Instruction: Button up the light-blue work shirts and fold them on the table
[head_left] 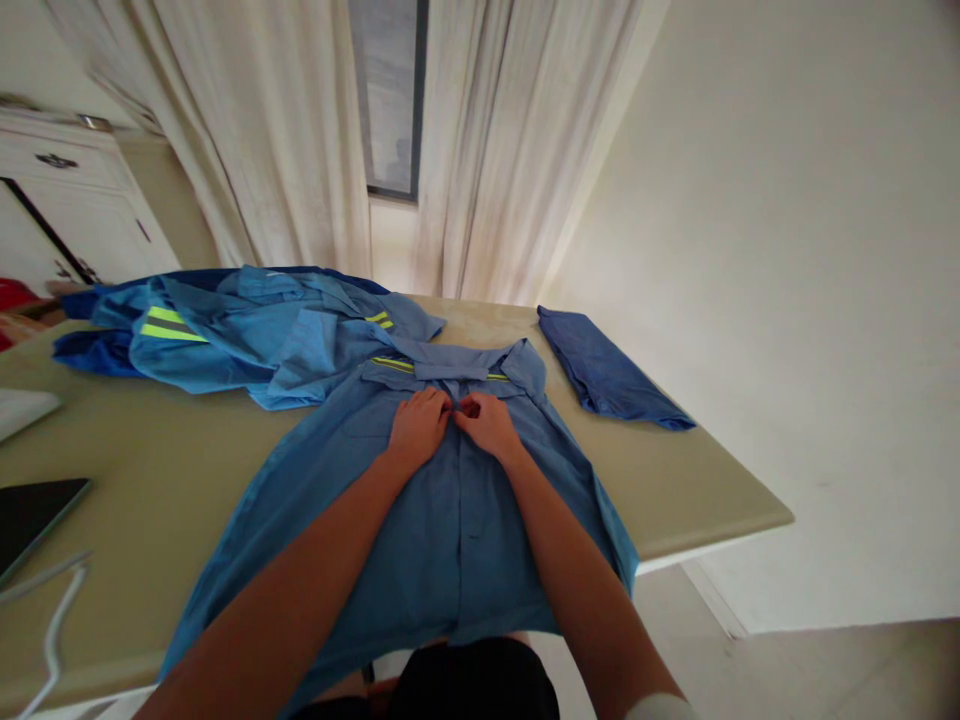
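A blue work shirt (442, 520) with yellow reflective strips lies front-up on a beige table (172, 470), its collar away from me and its hem hanging over the near edge. My left hand (417, 425) and my right hand (489, 422) meet at the shirt's front placket just below the collar. Both have their fingers pinched on the fabric edges there, fingertips nearly touching each other.
A heap of similar blue garments (247, 330) with reflective strips lies at the back left. A folded dark blue cloth (607, 372) sits at the back right. A dark tablet (34, 515) and a white cable (56, 620) lie at the left edge. Curtains hang behind.
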